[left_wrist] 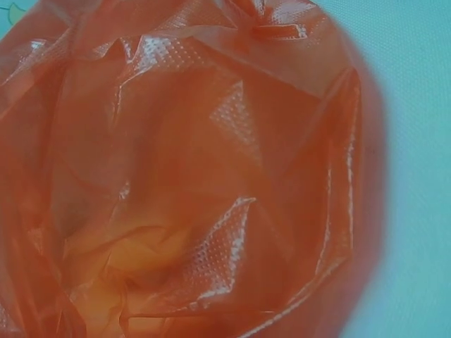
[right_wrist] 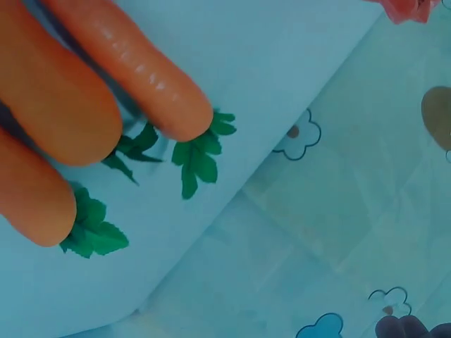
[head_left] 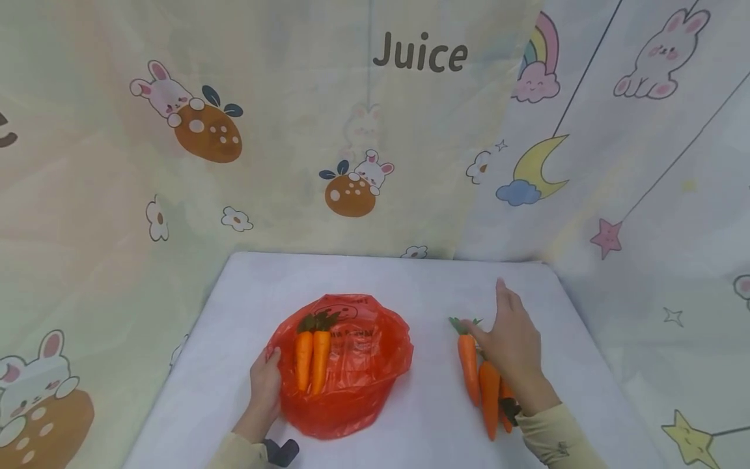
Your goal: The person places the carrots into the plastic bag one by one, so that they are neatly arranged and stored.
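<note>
A red plastic bag (head_left: 375, 365) lies spread open on the white table, two orange carrots (head_left: 303, 361) with dark green tops side by side in its mouth. At the bag's left edge, my left hand (head_left: 266, 384) grips the plastic. In the left wrist view the crinkled red bag (left_wrist: 190, 141) fills most of the picture. My right hand (head_left: 512, 342) is over a group of carrots (head_left: 489, 397) on the right, its fingers extended away from the thumb. Three carrots (right_wrist: 148, 77) with green leaves show in the right wrist view, apart from any fingers.
The white table (head_left: 433, 417) ends at a back edge against a cloth (head_left: 281, 195) printed with rabbits and flowers. A black object (head_left: 284, 453) sits beside the left wrist at the front of the table.
</note>
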A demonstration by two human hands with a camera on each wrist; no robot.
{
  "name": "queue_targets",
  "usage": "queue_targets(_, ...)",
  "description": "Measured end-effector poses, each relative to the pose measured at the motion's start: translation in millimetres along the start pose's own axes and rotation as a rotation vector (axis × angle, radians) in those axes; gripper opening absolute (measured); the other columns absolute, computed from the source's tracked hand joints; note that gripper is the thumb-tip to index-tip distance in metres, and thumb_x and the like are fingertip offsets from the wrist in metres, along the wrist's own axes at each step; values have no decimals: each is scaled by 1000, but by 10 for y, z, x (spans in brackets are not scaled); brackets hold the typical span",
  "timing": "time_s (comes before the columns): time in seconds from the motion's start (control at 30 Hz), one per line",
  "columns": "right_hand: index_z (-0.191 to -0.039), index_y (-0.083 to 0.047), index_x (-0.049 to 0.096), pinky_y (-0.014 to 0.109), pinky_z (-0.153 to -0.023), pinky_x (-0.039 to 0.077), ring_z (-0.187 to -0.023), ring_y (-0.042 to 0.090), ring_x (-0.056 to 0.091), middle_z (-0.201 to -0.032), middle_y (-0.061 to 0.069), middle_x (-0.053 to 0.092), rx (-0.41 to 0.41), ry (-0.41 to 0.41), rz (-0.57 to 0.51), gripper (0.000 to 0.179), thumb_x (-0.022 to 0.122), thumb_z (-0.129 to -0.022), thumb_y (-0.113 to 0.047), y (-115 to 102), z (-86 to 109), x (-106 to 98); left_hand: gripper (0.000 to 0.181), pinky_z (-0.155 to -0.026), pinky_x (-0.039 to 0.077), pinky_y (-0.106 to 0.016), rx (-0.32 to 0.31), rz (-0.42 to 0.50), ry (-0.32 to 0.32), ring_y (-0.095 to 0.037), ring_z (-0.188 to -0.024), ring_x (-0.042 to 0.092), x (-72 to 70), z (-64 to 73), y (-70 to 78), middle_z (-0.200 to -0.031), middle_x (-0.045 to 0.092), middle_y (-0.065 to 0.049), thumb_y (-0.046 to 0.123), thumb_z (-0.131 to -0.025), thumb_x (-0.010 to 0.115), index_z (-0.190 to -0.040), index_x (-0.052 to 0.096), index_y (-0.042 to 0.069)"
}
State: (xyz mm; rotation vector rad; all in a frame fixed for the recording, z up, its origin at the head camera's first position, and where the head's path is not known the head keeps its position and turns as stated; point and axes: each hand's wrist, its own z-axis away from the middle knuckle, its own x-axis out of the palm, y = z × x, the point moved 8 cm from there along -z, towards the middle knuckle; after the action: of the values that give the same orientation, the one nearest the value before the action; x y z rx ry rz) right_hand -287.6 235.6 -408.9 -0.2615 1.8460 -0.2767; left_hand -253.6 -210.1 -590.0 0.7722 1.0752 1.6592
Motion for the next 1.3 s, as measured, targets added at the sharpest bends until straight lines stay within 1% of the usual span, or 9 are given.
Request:
queue_targets(0.1, -158, 4, 20, 54, -62, 57, -115, 50, 55, -146, 33, 41, 8, 10, 1, 108, 83, -83, -42, 59, -13, -23, 66, -119, 25, -47, -5, 2, 3, -35, -148, 27, -5, -11, -7, -164, 26, -14, 41, -109, 37, -163, 15, 9)
queue_targets(0.2, -158, 5, 19, 57, -69, 57, -116, 51, 54, -147, 34, 38, 39, -24, -8, 110, 83, -82, -40, 123, -14, 18, 66, -118, 26, -47, -11, 2, 4, -34, -148, 27, -7, -19, -14, -164, 27, -14, 41, -109, 37, -163, 15, 9)
queue_targets(0.3, -157, 8, 18, 61, -79, 55, -116, 53, 53, -147, 36, 36, 82, -100, -19, 112, 83, -81, -43, 202, 9, 129, 67, -119, 25, -47, -15, 3, 1, -35, -149, 26, -3, -24, -18, -164, 25, -15, 42, -109, 37, -163, 14, 8)
queue_targets(0.43, -154, 13, 18, 64, -94, 48, -121, 55, 49, -147, 39, 34, 130, -218, -48, 114, 81, -82, -49, 330, 41, 352, 68, -119, 25, -47, -17, 0, 3, -35, -149, 25, -3, -21, -14, -165, 24, -14, 42, -109, 38, -163, 14, 9)
queue_targets(0.57, -152, 17, 21, 63, -105, 40, -128, 54, 43, -145, 40, 38, 171, -330, -107, 111, 79, -84, -48, 449, 86, 608, 66, -119, 25, -47, -18, -2, 10, -34, -149, 26, -9, -7, -6, -164, 26, -14, 41, -109, 38, -163, 15, 9)
queue_targets(0.77, -149, 17, 27, 65, -105, 39, -127, 51, 45, -144, 37, 43, 285, -464, -181, 108, 78, -82, -50, 570, 199, 859, 67, -119, 25, -49, -16, -3, 3, -35, -149, 25, 5, 2, 2, -165, 24, -15, 41, -109, 37, -162, 14, 7)
queue_targets(0.93, -146, 18, 34, 63, -104, 41, -127, 51, 47, -141, 36, 47, 305, -467, -195, 101, 78, -82, -47, 599, 241, 942, 68, -118, 25, -49, -10, -8, 12, -36, -149, 25, 2, 6, 1, -164, 25, -16, 42, -109, 38, -162, 14, 7)
queue_targets(1.1, -141, 17, 43, 61, -98, 47, -117, 46, 56, -134, 35, 54, 301, -469, -161, 90, 80, -83, -41, 598, 252, 1004, 69, -119, 25, -48, -11, -3, 11, -36, -149, 25, 6, 8, -5, -165, 24, -15, 43, -109, 38, -163, 13, 8)
queue_targets(1.3, -135, 15, 50, 58, -93, 51, -109, 41, 60, -132, 33, 57, 260, -478, -119, 80, 80, -83, -37, 611, 259, 1127, 69, -118, 27, -48, -16, -2, 5, -36, -148, 27, 11, 25, -3, -164, 26, -14, 44, -108, 38, -163, 14, 10)
